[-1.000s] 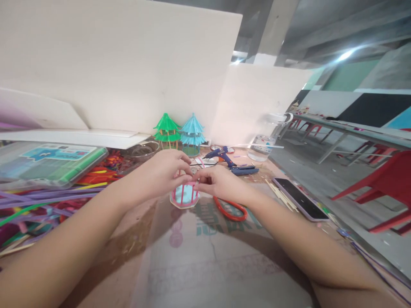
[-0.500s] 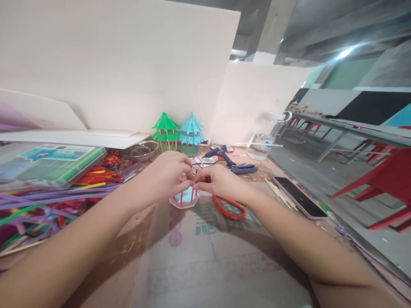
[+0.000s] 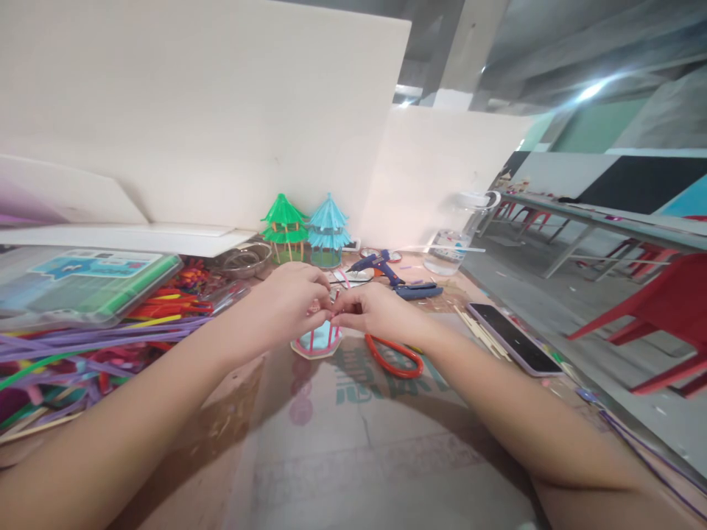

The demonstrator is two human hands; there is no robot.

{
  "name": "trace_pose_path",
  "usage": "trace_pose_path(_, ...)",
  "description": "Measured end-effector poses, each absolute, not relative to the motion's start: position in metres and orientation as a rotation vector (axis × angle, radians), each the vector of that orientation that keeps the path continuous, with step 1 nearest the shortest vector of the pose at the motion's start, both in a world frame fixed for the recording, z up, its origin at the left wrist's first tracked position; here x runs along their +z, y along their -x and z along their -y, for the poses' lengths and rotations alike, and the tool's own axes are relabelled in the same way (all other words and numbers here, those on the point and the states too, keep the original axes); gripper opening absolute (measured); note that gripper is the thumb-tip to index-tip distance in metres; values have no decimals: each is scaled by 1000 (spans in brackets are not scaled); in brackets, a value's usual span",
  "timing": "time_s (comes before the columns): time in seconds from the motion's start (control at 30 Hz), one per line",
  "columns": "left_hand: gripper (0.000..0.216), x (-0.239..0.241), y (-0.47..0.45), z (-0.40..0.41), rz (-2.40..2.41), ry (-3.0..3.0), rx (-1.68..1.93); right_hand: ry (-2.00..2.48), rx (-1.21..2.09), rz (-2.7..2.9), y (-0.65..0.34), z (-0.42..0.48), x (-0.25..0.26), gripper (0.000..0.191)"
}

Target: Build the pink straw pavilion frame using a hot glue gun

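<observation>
A small pavilion model [image 3: 314, 350] stands on the table, with pink posts around a light blue floor on a pale, many-sided base. My left hand [image 3: 295, 298] is closed in a pinch at the top of the posts, from the left. From the right, my right hand [image 3: 367, 309] pinches the pink upper part, its fingertips almost touching the left ones. Fingers hide most of the model's top. Below my right hand lie the red looped handles of scissors [image 3: 395, 361]; their blades are hidden.
Behind stand a green pavilion [image 3: 283, 228] and a blue pavilion [image 3: 329, 230]. A glue gun [image 3: 378, 266], pliers [image 3: 418, 291] and a water jug [image 3: 456, 235] are at the back right. A phone [image 3: 513, 338] lies beside thin sticks [image 3: 483, 331]. Pipe cleaners [image 3: 99, 346] and a plastic case [image 3: 88, 283] fill the left.
Both hands stay at the model with hardly any movement. The whole view has shifted very slightly.
</observation>
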State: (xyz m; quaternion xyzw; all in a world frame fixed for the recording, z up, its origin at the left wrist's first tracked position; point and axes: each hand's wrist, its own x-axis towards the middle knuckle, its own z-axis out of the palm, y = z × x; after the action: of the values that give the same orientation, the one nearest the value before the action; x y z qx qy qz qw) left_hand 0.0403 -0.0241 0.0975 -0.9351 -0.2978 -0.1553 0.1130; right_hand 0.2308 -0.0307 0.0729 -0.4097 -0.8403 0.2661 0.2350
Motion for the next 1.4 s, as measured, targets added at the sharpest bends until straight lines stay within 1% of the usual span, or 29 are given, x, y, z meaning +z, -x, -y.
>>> trace_pose_path(0.17,16,99,-40,23,897,2749,-424,1110,709,2357,-237,32,81,10)
trace_pose_path(0.27,15,98,-39,22,874,2779,-444,1108,585,2477,-258,26,95,15)
trace_pose_path(0.3,15,98,-39,21,868,2793,-454,1165,506,2498,-268,22,100,18)
trace_pose_path(0.37,15,97,-38,21,870,2819,-473,1384,343,2451,-288,10,103,30)
trace_pose_path(0.4,16,97,-37,21,876,2827,-486,1530,284,2388,-297,2,102,32)
trace_pose_path(0.47,16,97,-36,22,886,2836,-515,1866,119,2147,-312,-12,95,27)
trace_pose_path(0.53,17,98,-35,24,882,2840,-533,1998,55,2011,-321,-24,82,26)
trace_pose_path(0.7,17,102,-33,27,872,2847,-519,2006,147,1945,-325,-44,55,45)
trace_pose_path(0.8,18,103,-33,28,886,2832,-492,1898,280,1999,-322,-57,50,49)
trace_pose_path(0.9,17,104,-34,29,936,2805,-433,1827,389,2018,-316,-70,48,46)
trace_pose_path(1.0,16,104,-35,30,986,2807,-401,1791,446,1984,-310,-80,44,39)
trace_pose_path(1.17,12,96,-31,26,962,2833,-483,1773,465,1831,-303,-89,31,26)
trace_pose_path(1.33,13,94,-31,23,967,2865,-464,1685,480,1675,-304,-88,32,20)
trace_pose_path(1.4,13,99,-32,24,1012,2889,-448,1629,510,1657,-307,-80,38,21)
